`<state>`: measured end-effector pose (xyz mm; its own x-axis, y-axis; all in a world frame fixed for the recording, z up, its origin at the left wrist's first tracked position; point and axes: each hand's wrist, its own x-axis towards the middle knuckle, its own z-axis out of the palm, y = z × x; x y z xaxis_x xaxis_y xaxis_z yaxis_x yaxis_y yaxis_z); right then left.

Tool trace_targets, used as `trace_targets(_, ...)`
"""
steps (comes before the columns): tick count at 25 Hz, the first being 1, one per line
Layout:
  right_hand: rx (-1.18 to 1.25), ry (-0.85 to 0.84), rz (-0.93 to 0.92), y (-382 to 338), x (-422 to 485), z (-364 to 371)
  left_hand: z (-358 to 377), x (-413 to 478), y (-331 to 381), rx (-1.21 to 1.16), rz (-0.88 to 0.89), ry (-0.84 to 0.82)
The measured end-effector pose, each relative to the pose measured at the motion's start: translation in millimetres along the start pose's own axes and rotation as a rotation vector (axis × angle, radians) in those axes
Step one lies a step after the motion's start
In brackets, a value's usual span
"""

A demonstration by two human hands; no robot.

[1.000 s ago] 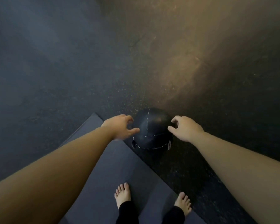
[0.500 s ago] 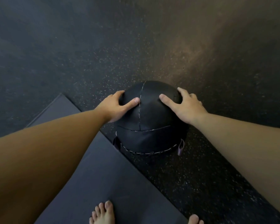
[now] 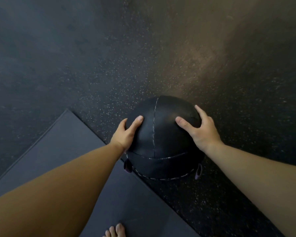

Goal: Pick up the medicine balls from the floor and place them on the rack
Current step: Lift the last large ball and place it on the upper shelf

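A black leather medicine ball [image 3: 162,144] with pale stitched seams and small purple side loops sits at the edge of a mat, on the speckled floor. My left hand [image 3: 126,134] grips its left side, thumb laid across the top. On the opposite side, my right hand [image 3: 201,132] holds the ball with the thumb on top and the fingers wrapped over the far curve. Whether the ball is off the floor cannot be told. No rack is in view.
A dark grey exercise mat [image 3: 67,151] covers the lower left, its corner pointing away from me. Bare toes [image 3: 115,230] stand on it at the bottom edge. Dark speckled rubber floor [image 3: 212,65] stretches all around beyond the ball.
Both hands went from hovering beside the ball to holding its two sides. The view has dropped closer, so the ball looks larger.
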<state>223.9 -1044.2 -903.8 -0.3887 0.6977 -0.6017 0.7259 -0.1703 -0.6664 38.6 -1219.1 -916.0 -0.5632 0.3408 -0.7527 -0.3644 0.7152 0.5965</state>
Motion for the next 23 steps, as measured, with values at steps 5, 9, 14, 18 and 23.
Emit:
trace_targets(5,0.156,0.114,-0.061,11.1,-34.3,-11.5,10.6,-31.2,16.6,0.01,0.126,0.001)
trace_targets(9,0.221,0.151,-0.142,-28.5,-58.6,-51.2,5.8,-72.8,66.2,0.002,0.227,0.025)
trace_targets(14,0.303,0.264,-0.272,-147.8,-124.1,-178.3,0.6,-185.1,220.5,0.015,0.432,-0.002)
trace_targets(18,0.345,0.379,-0.361,-254.3,-213.8,-326.0,14.4,-313.5,375.2,0.051,0.651,-0.074)
trace_targets(23,0.371,0.719,-0.507,-357.5,-383.3,-546.2,74.4,-530.9,575.9,0.027,0.954,-0.288)
